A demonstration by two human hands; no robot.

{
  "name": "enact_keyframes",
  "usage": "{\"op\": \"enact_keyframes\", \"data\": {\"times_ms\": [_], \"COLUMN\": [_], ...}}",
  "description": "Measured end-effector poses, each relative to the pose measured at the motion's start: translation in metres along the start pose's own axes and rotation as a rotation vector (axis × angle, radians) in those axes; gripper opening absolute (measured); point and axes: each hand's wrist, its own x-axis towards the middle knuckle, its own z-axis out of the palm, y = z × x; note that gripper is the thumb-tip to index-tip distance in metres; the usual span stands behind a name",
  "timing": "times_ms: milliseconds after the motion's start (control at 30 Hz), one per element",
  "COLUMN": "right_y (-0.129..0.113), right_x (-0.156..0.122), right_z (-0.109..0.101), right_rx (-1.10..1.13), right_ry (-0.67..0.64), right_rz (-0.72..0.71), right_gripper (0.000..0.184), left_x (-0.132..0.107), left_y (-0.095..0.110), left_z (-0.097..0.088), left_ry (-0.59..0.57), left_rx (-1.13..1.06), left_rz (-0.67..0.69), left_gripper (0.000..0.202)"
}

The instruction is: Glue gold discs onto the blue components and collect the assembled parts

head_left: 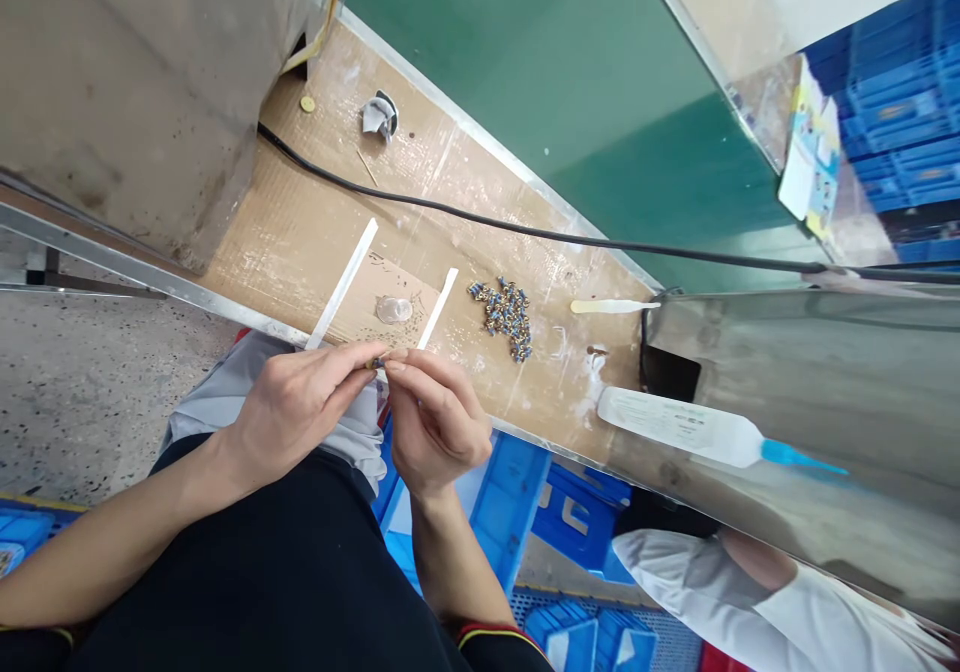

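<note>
Bluish and mostly hidden, a tiny part (379,363) is pinched by the left hand (292,402) and right hand (435,417).

held part (379,363): mostly hidden by fingertips (399,355) | bottle print (690,420): illegible | blue crates (900,112): edge-cut

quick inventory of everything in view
cardboard table cover: one, brown, centre
small metallic parts: many, blue, gold, centre
small plastic piece: one, clear, between tapes
tape strips: two, white, tabletop
plastic bottle: one, white, blue nozzle, right
flat stick: one, pale, above bottle
cable: one, black, across table
round disc: one, yellow, upper left
crumpled wad: one, grey, near disc
panel: one, green, behind table
metal casings: two, grey, table ends
plastic crates: several, blue, below table, upper right
co-worker's sleeve: one, white, lower right
hands: two, bare, table edge, pinching part
</note>
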Motion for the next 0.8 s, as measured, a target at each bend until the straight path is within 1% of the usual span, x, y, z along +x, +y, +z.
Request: {"op": "enact_keyframes", "data": {"times_ms": [167, 333, 500, 633, 800], "right_y": [-0.002, -0.003, -0.005, -0.004, -0.001], "right_x": [-0.001, -0.002, -0.002, -0.002, -0.007], "right_z": [0.000, 0.001, 0.000, -0.001, -0.002], "right_rx": [-0.033, -0.034, -0.051, -0.059, -0.051], "right_ry": [0.013, 0.016, 0.036, 0.049, 0.086], "right_rz": [-0.039, -0.030, -0.051, -0.072, -0.160], "right_gripper": [0.042, 0.043, 0.044, 0.046, 0.050], "left_x": [0.000, 0.001, 0.003, 0.004, 0.005], "left_y": [0.006, 0.010, 0.013, 0.015, 0.018], "left_z": [-0.003, -0.003, -0.003, -0.005, -0.006], "left_ry": [-0.017, -0.012, -0.008, -0.022, -0.030], "left_rx": [0.088, 0.116, 0.129, 0.112, 0.014], "left_rz": [0.029, 0.042, 0.050, 0.051, 0.016], "left_gripper": [0.027, 0.027, 0.026, 0.024, 0.023]}}
